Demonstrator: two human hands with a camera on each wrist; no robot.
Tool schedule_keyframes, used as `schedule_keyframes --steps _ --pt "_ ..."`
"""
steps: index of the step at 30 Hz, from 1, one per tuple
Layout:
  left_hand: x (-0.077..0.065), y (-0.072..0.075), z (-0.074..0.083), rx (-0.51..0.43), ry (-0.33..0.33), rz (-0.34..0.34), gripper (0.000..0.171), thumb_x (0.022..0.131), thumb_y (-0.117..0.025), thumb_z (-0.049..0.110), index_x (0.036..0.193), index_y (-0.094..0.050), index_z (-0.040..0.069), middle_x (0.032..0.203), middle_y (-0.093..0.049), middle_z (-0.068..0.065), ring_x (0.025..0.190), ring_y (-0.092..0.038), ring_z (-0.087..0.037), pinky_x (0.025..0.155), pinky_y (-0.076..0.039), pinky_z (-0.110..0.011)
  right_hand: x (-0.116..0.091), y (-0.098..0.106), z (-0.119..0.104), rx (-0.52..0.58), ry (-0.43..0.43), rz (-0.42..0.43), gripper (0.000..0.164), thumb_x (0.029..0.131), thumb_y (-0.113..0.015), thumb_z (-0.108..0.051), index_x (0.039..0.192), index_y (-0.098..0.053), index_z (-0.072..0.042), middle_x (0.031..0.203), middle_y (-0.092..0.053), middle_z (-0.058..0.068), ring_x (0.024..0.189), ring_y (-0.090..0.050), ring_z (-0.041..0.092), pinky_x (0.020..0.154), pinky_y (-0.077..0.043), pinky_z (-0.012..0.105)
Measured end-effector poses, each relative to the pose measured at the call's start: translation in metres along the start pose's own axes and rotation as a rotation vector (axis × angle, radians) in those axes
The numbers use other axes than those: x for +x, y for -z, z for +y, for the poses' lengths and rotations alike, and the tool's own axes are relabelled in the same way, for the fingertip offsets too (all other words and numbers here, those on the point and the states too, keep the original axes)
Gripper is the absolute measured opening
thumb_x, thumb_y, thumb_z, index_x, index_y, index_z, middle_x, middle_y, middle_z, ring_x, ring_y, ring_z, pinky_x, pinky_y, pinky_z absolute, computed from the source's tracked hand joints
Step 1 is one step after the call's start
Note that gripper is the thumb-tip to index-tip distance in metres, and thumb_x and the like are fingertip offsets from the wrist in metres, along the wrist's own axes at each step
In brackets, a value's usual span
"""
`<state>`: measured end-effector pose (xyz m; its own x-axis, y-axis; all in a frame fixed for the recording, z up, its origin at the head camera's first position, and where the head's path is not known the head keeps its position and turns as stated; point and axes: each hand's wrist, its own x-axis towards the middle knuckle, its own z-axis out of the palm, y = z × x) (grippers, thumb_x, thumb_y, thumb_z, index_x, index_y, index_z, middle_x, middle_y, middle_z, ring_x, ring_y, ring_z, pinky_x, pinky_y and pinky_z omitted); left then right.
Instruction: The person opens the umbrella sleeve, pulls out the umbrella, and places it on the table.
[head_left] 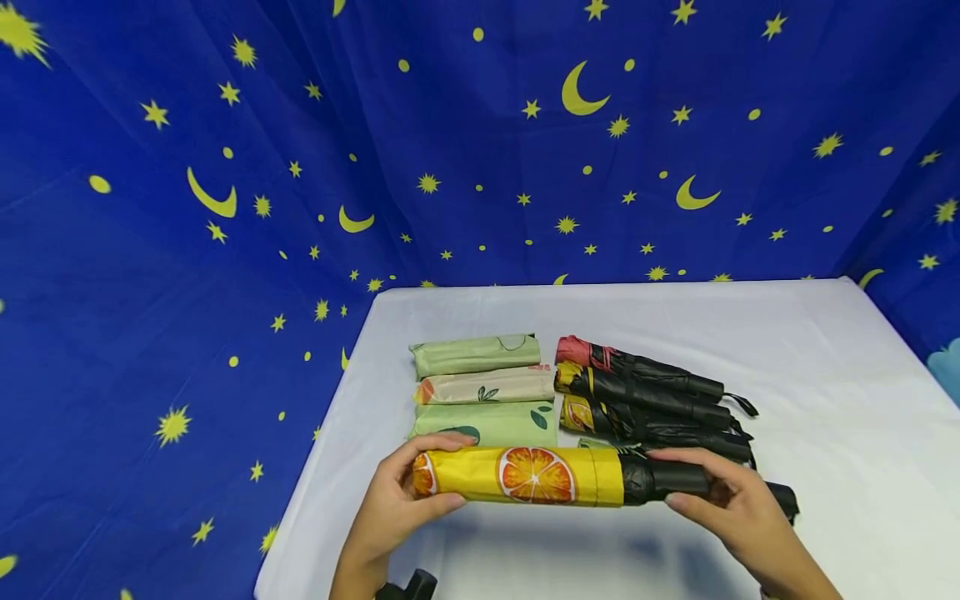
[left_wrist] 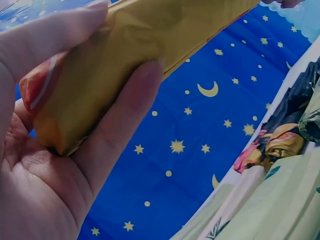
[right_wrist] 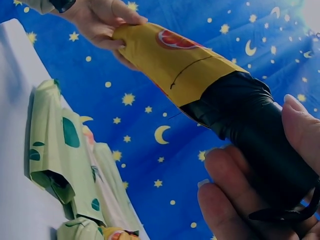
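Observation:
A folded umbrella with a black handle (head_left: 678,478) is held level above the table, most of its length inside a yellow sleeve (head_left: 472,477) printed with orange slices. My left hand (head_left: 392,500) grips the sleeve's far left end between thumb and fingers. At the other end my right hand (head_left: 742,500) holds the black handle, thumb on the near side. Some black canopy (right_wrist: 230,105) shows between sleeve and handle in the right wrist view. The left wrist view has the sleeve's end (left_wrist: 85,90) resting between thumb and fingers.
Behind lie three flat sleeves: light green (head_left: 480,356), beige (head_left: 517,385) and green with leaves (head_left: 502,423). Several folded black umbrellas (head_left: 660,400) lie to their right; another handle (head_left: 784,500) pokes out behind my right hand. A starry blue cloth (head_left: 480,125) hangs behind the white table (head_left: 825,375).

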<state>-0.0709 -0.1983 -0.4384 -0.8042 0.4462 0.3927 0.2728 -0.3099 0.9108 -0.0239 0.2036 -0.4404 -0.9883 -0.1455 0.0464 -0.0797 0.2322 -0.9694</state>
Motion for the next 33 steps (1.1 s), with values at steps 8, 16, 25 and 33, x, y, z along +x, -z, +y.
schedule_keyframes --steps 8,16,25,33 --pt "0.005 0.001 -0.001 0.015 -0.033 -0.012 0.054 0.089 -0.067 -0.017 0.139 -0.048 -0.012 0.138 -0.053 -0.033 0.120 -0.060 -0.036 0.089 -0.057 -0.037 0.002 0.008 0.003 0.076 0.095 -0.022 0.040 0.096 -0.065 0.008 0.135 -0.061 0.004 0.126 -0.067 0.003 0.087 -0.070 0.021 0.068 -0.060 0.035" --pt "0.008 0.006 -0.003 0.057 -0.106 0.003 0.047 0.086 -0.071 -0.018 0.131 -0.055 -0.012 0.136 -0.055 -0.033 0.128 -0.056 -0.038 0.093 -0.056 -0.035 0.002 0.015 0.003 0.044 0.041 -0.004 0.039 0.099 -0.063 0.004 0.138 -0.059 0.002 0.122 -0.069 0.002 0.088 -0.071 0.023 0.069 -0.060 0.037" --pt "0.012 0.012 -0.006 0.066 -0.094 0.013 0.045 0.089 -0.068 -0.017 0.131 -0.055 -0.012 0.136 -0.054 -0.033 0.126 -0.056 -0.039 0.091 -0.057 -0.036 0.005 0.020 0.003 0.073 0.084 0.023 0.038 0.096 -0.062 0.011 0.134 -0.059 0.007 0.118 -0.069 0.008 0.092 -0.072 0.019 0.068 -0.060 0.036" --pt "0.013 0.014 -0.005 0.071 -0.117 -0.004 0.044 0.091 -0.066 -0.014 0.133 -0.053 -0.013 0.137 -0.053 -0.033 0.128 -0.055 -0.039 0.093 -0.056 -0.036 0.005 0.027 0.005 0.097 0.093 0.016 0.039 0.097 -0.060 0.012 0.135 -0.056 0.009 0.120 -0.069 0.009 0.096 -0.072 0.018 0.070 -0.060 0.034"
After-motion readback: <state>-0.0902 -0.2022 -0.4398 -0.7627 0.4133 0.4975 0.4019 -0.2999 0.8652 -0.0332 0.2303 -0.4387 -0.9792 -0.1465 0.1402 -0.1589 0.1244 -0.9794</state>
